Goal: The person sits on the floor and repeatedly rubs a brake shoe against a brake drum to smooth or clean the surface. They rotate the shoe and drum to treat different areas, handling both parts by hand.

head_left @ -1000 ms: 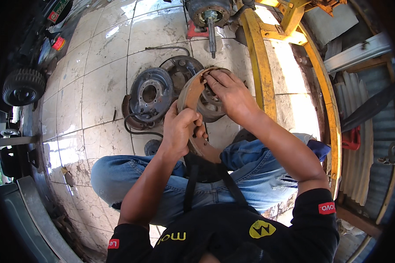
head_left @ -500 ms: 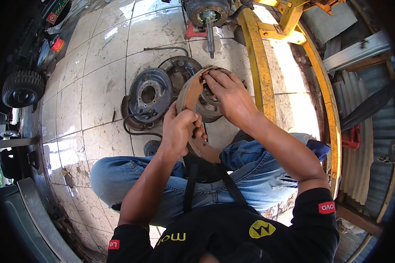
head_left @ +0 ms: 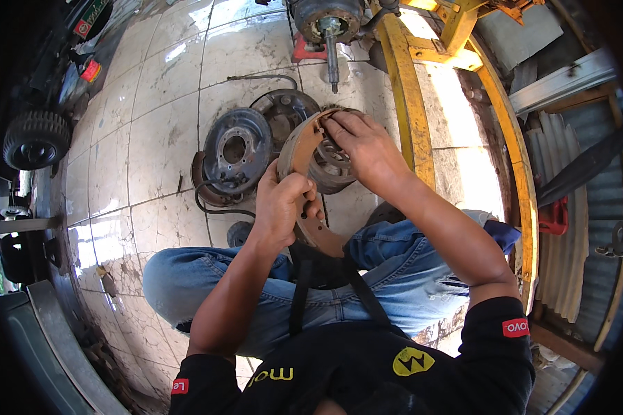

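Observation:
A curved brown brake shoe (head_left: 299, 153) is held up over my lap, its lower end hanging near my jeans. My left hand (head_left: 284, 200) is wrapped round its middle, the thumb across the inner side. At the top end, the bent fingers of my right hand (head_left: 362, 142) press against the shoe's tip; what lies under those fingertips is hidden. Just beyond the hands, a dark round backing plate (head_left: 218, 131) lies on the floor. Another dark plate (head_left: 287, 107) lies behind it, and a round metal part (head_left: 332, 169) is partly covered by my right hand.
A yellow steel frame (head_left: 407, 97) stands close on my right. Ahead, a hub with a long shaft (head_left: 331, 55) is by a red stand (head_left: 309, 48). A dark hose (head_left: 204, 200) curls beside the backing plate. A knobbly tyre (head_left: 37, 140) is at far left on the tiled floor (head_left: 156, 138).
The brake shoe has tilted slightly, its lower end shifting a little left. My right hand has moved slightly right and down; both hands keep their places on the shoe.

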Available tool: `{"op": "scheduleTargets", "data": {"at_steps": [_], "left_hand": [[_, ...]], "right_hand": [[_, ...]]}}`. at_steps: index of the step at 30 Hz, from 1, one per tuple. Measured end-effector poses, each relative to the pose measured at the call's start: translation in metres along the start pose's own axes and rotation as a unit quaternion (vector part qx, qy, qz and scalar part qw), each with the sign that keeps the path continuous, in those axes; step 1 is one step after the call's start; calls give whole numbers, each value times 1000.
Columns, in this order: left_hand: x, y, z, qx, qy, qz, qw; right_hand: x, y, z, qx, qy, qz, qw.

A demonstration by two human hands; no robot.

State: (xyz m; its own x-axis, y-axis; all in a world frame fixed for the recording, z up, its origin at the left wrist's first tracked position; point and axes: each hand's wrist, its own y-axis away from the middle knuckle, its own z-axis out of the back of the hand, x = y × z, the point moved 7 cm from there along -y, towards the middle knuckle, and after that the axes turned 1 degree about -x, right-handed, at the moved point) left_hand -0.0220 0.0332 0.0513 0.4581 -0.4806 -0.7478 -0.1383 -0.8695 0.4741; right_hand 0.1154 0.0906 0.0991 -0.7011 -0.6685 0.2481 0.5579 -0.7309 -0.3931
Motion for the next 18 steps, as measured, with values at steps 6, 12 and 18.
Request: {"op": "scheduleTargets", "data": {"at_steps": [6,12,18], "left_hand": [[0,-1,1,1,28,9,1000],[-2,1,-3,8,44,7,999],[-1,1,0,1,77,18,997]], "right_hand": [[5,2,0,8,6,-23,1000],[-5,2,0,15,70,-25,997],[10,6,-3,18,64,-19,998]]}}
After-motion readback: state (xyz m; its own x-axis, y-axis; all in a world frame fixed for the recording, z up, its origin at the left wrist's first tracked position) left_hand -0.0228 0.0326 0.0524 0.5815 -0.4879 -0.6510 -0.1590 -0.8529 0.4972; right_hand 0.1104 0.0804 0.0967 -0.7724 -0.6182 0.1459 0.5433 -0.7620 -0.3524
